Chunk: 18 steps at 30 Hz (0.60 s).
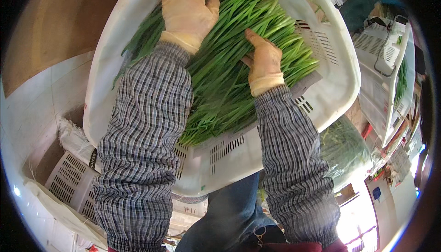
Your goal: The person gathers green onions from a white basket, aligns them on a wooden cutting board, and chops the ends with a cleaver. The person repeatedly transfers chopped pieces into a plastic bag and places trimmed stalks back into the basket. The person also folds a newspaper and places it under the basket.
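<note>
The left hand [188, 15], in a yellowish glove, lies spread near 11 o'clock over long green leafy stalks [225, 68]; the right hand [266, 61], gloved alike, touches them near 1 o'clock, fingers curved. Their pale ends point toward 2 o'clock inside a white slotted basket [344, 75]. Another white basket [376, 43] stands near 2 o'clock, a clear bag [344, 153] of greens toward 4, and blue jeans [232, 206] at 6.
</note>
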Tool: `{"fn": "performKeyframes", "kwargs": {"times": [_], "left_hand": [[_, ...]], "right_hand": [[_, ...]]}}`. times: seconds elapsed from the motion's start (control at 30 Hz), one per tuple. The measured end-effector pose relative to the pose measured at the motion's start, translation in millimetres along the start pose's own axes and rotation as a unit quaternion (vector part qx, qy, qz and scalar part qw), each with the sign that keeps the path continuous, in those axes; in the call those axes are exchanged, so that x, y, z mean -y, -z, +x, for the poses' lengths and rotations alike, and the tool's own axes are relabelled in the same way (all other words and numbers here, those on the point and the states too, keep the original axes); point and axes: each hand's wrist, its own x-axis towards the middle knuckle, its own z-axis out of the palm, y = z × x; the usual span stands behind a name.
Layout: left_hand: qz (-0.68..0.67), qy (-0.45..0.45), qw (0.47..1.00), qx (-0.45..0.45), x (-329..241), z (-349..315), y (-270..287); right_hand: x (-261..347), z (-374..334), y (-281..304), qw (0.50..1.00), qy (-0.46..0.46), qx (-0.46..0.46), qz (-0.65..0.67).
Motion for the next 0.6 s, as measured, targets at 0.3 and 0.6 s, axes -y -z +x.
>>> {"fn": "performKeyframes", "kwargs": {"times": [0.3, 0.6], "left_hand": [[0.059, 0.008, 0.994, 0.096, -21, -32, -59], [0.001, 0.024, 0.998, 0.049, 0, -32, -78]], "right_hand": [[-4, 8, 13, 0.749, 0.526, -0.04, -0.401], [3, 89, -21, 0.496, 0.654, 0.037, -0.57]]}}
